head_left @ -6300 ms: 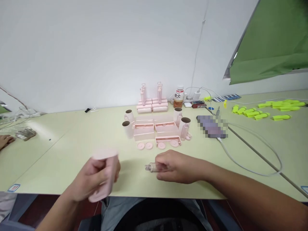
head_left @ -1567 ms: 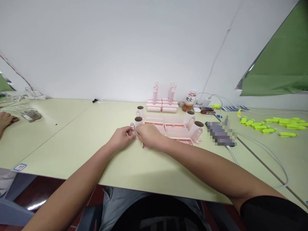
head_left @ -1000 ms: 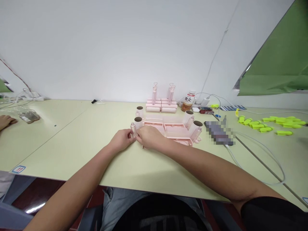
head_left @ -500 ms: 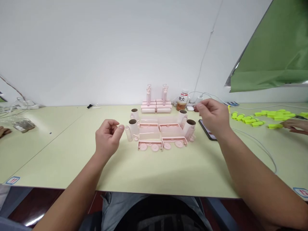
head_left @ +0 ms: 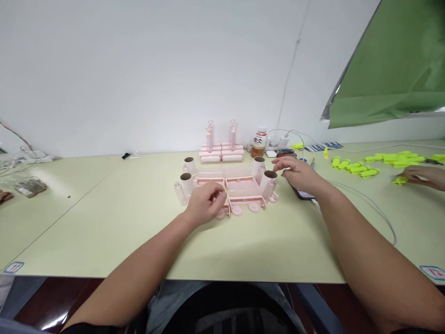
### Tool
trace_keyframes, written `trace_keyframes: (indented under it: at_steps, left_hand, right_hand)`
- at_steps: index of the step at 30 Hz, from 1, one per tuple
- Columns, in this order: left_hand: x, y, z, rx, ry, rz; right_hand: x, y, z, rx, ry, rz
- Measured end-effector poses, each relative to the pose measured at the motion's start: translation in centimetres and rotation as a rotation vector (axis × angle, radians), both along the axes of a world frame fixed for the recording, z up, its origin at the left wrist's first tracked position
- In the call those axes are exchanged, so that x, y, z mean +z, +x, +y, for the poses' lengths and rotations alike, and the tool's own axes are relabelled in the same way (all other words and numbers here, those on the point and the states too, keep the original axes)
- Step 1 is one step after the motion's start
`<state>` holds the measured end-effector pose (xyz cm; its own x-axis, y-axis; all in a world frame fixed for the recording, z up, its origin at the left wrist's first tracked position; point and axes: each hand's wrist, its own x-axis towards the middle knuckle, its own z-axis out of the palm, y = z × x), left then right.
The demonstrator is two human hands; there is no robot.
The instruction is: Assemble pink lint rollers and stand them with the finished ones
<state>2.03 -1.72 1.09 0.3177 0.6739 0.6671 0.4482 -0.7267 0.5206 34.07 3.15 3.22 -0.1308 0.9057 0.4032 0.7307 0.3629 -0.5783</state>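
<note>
Two hands hover at a cluster of pink plastic parts on a pale green surface (head_left: 104, 218).

A drink bottle (head_left: 257, 142), a phone (head_left: 301, 193) under the right wrist, yellow clips (head_left: 354, 166) and a co-worker's hand (head_left: 419, 175) lie to the right. The pink trays (head_left: 239, 185) sit mid-surface, flanked by upright pink tubes (head_left: 187, 183). The left hand (head_left: 205, 206) covers the front tray, its grip loosely curled; whether it holds anything cannot be told. The right hand (head_left: 295, 172) is half open, empty, beside a tube.
</note>
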Motion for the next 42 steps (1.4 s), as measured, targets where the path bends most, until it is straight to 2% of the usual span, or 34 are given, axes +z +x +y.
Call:
trace_keyframes:
  at_steps: [2,4,10,17,21,29,37,39,42]
  left_hand:
    - [-0.6,0.3,-0.3,-0.108,-0.041,0.080]
    - [-0.8,0.6,-0.5,-0.138,-0.086,0.084]
    - [-0.6,0.5,0.0,-0.079,-0.147,-0.020]
    - [-0.7,0.0,0.4,-0.047,-0.139,-0.101]
    - [-0.6,0.0,0.4,-0.031,-0.161,-0.097]
    - [-0.6,0.2,0.4,-0.048,-0.225,-0.048]
    - [-0.6,0.1,0.4,-0.057,-0.233,-0.040]
    - [-0.7,0.2,0.4,-0.047,-0.230,-0.053]
    - [-0.7,0.2,0.4,-0.058,-0.231,-0.093]
  right_hand:
    - [0.0,-0.1,-0.1,0.012,-0.009,-0.010]
    - [0.1,-0.2,-0.2,0.029,-0.043,-0.019]
    - [0.5,-0.4,-0.7,0.081,-0.173,-0.026]
    - [0.9,-0.9,-1.0,0.145,-0.221,-0.034]
    - [1.2,-1.1,-1.2,0.131,-0.262,-0.069]
    - [0.7,-0.3,-0.7,0.135,-0.290,0.004]
    - [2.3,0.4,-2.1,-0.043,-0.156,0.097]
    - [2.8,0.6,-2.2,-0.108,-0.040,0.205]
    - [3.4,0.4,-2.1,-0.207,0.309,0.544]
